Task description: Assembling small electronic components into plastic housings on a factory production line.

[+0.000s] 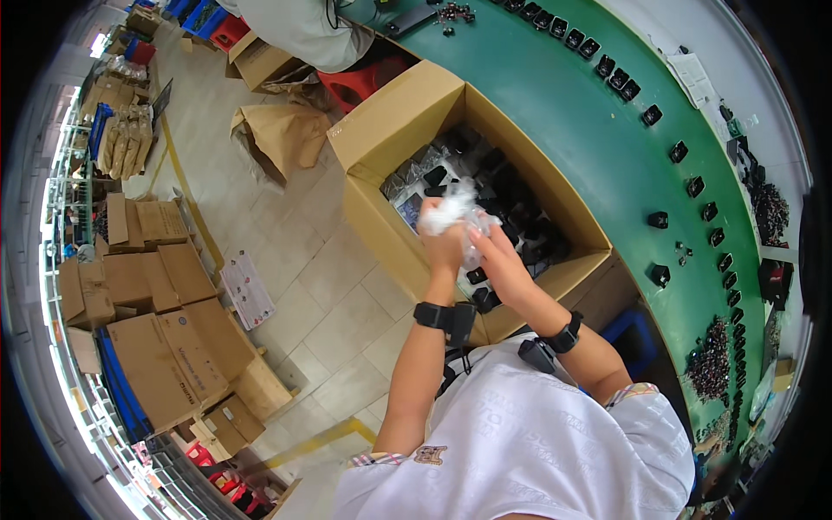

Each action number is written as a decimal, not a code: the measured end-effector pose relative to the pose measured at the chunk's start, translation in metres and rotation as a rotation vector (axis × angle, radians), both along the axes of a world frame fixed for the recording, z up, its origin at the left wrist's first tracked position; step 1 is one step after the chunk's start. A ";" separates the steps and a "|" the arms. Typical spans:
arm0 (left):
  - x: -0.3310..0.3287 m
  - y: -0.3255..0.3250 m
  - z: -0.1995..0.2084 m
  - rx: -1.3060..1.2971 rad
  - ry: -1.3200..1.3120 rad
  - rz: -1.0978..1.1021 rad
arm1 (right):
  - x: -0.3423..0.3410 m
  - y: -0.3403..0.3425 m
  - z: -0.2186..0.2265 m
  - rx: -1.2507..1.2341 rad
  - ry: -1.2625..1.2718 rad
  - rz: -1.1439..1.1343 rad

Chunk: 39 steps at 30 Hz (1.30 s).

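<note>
Both of my hands are over a large open cardboard box [406, 108]. My left hand [442, 243] is closed on a crumpled clear plastic bag [452, 206], which bunches up whitish above the fingers. Close beside it, my right hand [501, 257] has its fingers bent against the lower part of the same plastic. Whether anything is inside the bag cannot be made out. Below the hands, the box holds many small black parts [537, 234], some in clear wrapping [403, 182]. Each wrist wears a black strap with a small device.
A green worktable [555, 113] curves along the right, with rows of small black housings [679, 152] and a pile of tiny parts [711, 360]. Stacked cartons [160, 355] stand left on the tiled floor. An open brown paper bag [282, 139] and another person's light clothing [299, 30] are beyond the box.
</note>
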State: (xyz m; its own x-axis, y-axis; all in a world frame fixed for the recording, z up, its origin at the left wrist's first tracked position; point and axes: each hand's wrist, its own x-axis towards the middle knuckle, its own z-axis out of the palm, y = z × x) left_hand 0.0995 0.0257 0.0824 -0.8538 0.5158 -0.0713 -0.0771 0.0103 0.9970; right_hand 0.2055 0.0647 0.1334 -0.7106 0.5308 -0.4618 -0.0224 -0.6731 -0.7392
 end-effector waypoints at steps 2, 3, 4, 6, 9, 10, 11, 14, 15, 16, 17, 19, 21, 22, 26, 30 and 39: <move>0.010 0.008 -0.004 0.060 0.150 0.037 | -0.014 -0.003 -0.002 -0.008 -0.011 -0.029; 0.016 0.014 0.022 0.038 0.220 0.063 | -0.019 -0.003 -0.006 -0.012 -0.027 -0.060; 0.016 0.014 0.017 0.037 0.218 0.064 | -0.024 -0.001 -0.010 -0.019 0.004 -0.131; 0.012 0.009 0.009 -0.167 0.577 -0.145 | -0.022 0.008 -0.014 -0.066 0.007 -0.098; 0.010 0.003 0.006 -0.192 0.795 -0.167 | -0.018 0.014 -0.019 -0.055 0.006 -0.030; 0.010 0.000 0.006 -0.195 0.793 -0.166 | -0.017 0.017 -0.018 -0.138 0.027 -0.011; 0.010 -0.002 0.005 -0.168 0.664 -0.221 | -0.015 0.018 -0.018 -0.221 0.048 0.008; 0.010 -0.008 0.007 -0.104 0.405 -0.328 | -0.007 0.015 -0.022 -0.268 0.033 0.008; 0.013 -0.011 0.008 -0.066 0.388 -0.350 | -0.005 0.015 -0.023 -0.263 0.025 0.013; 0.015 -0.014 0.009 -0.027 0.371 -0.373 | -0.002 0.015 -0.024 -0.264 0.022 0.012; 0.017 -0.016 0.011 -0.027 0.368 -0.374 | 0.001 0.016 -0.025 -0.294 0.026 0.036; 0.022 -0.020 0.015 0.081 0.184 -0.383 | 0.006 0.018 -0.028 -0.324 0.028 0.062; 0.026 -0.023 0.020 0.085 0.275 -0.394 | 0.010 0.022 -0.031 -0.469 0.058 0.115; 0.027 -0.024 0.022 0.089 0.368 -0.405 | 0.013 0.025 -0.036 -0.469 0.056 0.113; 0.021 -0.032 0.033 -0.005 0.696 -0.575 | 0.020 0.032 -0.040 -0.670 0.085 0.235; 0.011 -0.031 0.047 -0.080 0.773 -0.703 | 0.019 0.036 -0.019 -0.534 -0.007 0.340; 0.020 -0.007 0.042 -0.171 0.724 -0.437 | 0.010 0.042 -0.035 -0.412 0.004 0.400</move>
State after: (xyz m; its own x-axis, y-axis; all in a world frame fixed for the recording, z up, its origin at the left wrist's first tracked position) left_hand 0.1196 0.0185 0.1244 -0.4465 0.8403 0.3073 0.6228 0.0453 0.7811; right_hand 0.2151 0.1064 0.0981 -0.8215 -0.0024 -0.5703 0.2905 -0.8623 -0.4147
